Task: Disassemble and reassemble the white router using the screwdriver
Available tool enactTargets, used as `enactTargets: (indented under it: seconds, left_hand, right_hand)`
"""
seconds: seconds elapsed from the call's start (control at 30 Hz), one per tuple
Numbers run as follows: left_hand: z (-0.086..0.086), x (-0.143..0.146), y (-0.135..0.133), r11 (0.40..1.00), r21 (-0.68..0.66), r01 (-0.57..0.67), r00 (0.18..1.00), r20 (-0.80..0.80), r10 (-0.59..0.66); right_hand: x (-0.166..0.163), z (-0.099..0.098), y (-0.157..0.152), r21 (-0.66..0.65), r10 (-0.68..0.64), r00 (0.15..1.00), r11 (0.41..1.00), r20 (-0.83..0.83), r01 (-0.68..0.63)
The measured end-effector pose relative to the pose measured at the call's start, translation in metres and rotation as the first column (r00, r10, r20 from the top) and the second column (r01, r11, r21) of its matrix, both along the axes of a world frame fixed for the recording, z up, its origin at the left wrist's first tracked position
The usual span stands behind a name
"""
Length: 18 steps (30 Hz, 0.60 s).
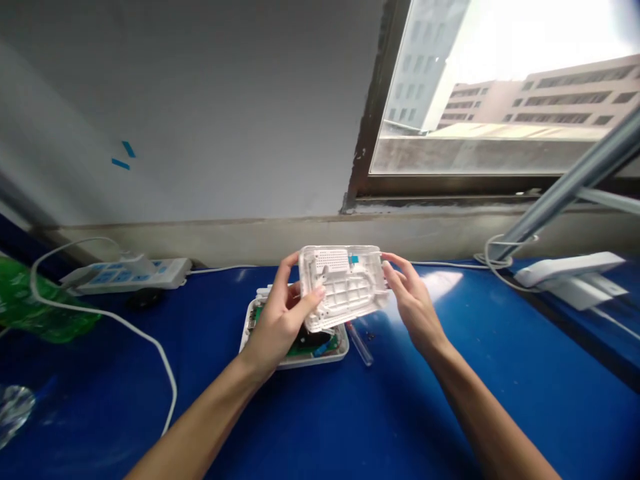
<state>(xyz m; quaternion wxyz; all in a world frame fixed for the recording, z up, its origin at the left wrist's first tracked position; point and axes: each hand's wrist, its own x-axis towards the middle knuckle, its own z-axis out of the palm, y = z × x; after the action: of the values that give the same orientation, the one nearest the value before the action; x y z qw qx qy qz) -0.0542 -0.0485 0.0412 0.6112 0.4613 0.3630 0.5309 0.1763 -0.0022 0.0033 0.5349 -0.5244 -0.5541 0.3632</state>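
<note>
A white plastic housing cover point(345, 290) is held up with its ribbed inner side facing me; a vent grid and a bit of blue tape show on it. My left hand point(287, 317) grips its left edge, thumb on the inside. At the right edge, my right hand point(407, 293) has its thumb and fingers closed on the rim. Below and behind the cover, a white device base point(313, 362) lies on the table, with a green circuit board and a black part inside, partly hidden. Beside it rests a screwdriver with a clear handle point(361, 345).
Small dark screws point(370, 335) lie near the screwdriver. A power strip point(130, 275) with a white cable point(145, 331) and a green plastic bottle point(45, 303) are at left. On the right, another power strip point(570, 270) lies by a metal pole point(565, 190). A wall and window stand behind.
</note>
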Motion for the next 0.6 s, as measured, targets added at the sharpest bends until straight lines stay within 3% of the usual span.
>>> enactTargets:
  seconds: [0.07, 0.13, 0.2, 0.27, 0.33, 0.4, 0.47, 0.6]
  left_hand:
    - [0.004, 0.016, 0.004, 0.991, 0.01, 0.132, 0.988, -0.076, -0.131]
    - [0.004, 0.027, 0.01, 0.981, 0.099, 0.166, 0.95, -0.282, -0.133]
    - [0.001, 0.032, 0.017, 0.955, 0.268, 0.126, 0.825, -0.563, 0.05]
    - [-0.006, 0.03, 0.022, 0.899, 0.407, 0.163, 0.614, -0.754, 0.231]
    - [-0.015, 0.024, 0.023, 0.876, 0.404, 0.263, 0.406, -0.87, 0.28]
    - [-0.025, 0.018, 0.02, 0.883, 0.319, 0.345, 0.252, -0.938, 0.24]
    - [-0.032, 0.012, 0.015, 0.872, 0.281, 0.401, 0.176, -0.958, 0.228]
    - [-0.037, 0.002, 0.007, 0.854, 0.276, 0.441, 0.125, -0.961, 0.246]
  right_hand:
    - [0.015, -0.004, 0.007, -0.068, -0.042, 0.997, 0.997, -0.067, 0.037]
    - [0.033, -0.009, 0.014, -0.106, -0.06, 0.996, 0.993, -0.063, 0.053]
    - [0.054, -0.017, 0.02, -0.12, -0.114, 0.993, 0.987, -0.021, 0.11]
    - [0.075, -0.024, 0.025, -0.123, -0.192, 0.98, 0.973, 0.051, 0.197]
    - [0.096, -0.03, 0.027, -0.118, -0.257, 0.954, 0.954, 0.154, 0.276]
    - [0.112, -0.034, 0.029, -0.098, -0.306, 0.91, 0.934, 0.28, 0.345]
    - [0.122, -0.038, 0.029, -0.067, -0.34, 0.848, 0.915, 0.406, 0.398]
    - [0.124, -0.047, 0.03, 0.006, -0.353, 0.713, 0.898, 0.607, 0.44]
